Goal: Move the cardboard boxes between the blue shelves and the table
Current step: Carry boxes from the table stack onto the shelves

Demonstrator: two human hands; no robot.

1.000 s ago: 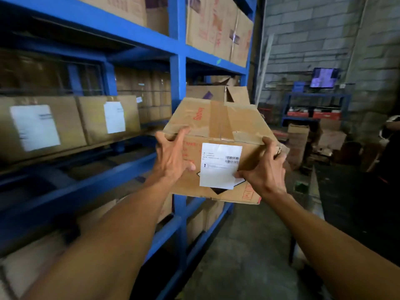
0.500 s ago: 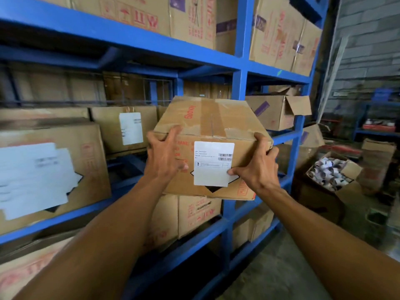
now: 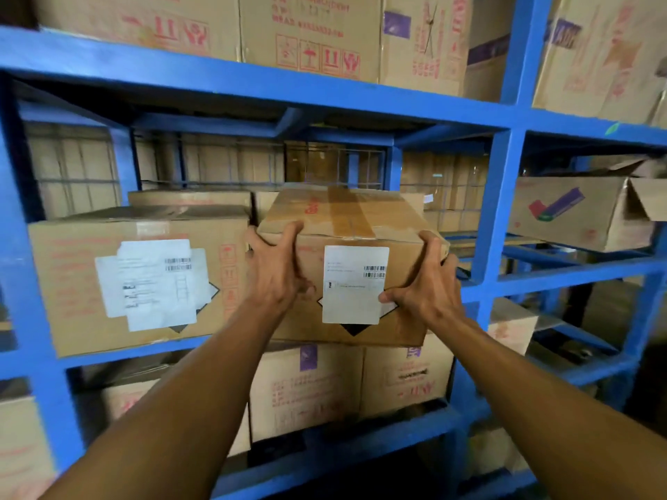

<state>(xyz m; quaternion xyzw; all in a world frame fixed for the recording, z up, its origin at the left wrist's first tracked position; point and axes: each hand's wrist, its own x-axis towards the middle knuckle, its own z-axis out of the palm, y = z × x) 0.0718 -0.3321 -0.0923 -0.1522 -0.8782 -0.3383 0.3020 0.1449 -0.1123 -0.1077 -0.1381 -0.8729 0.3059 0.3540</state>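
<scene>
We grip the box (image 3: 361,225) with left hand (image 3: 272,274) at nine o'clock, right hand (image 3: 427,294) at three, fingers spread, before the shelves (image 3: 501,196).

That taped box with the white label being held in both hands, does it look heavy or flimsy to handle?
The cardboard box probably isn't very heavy: the left hand and right hand carry it by its corners alone. It seems fairly stiff, since its sides aren't buckling, though the taped top looks slightly creased. Plain cardboard likely isn't slippery.
</scene>
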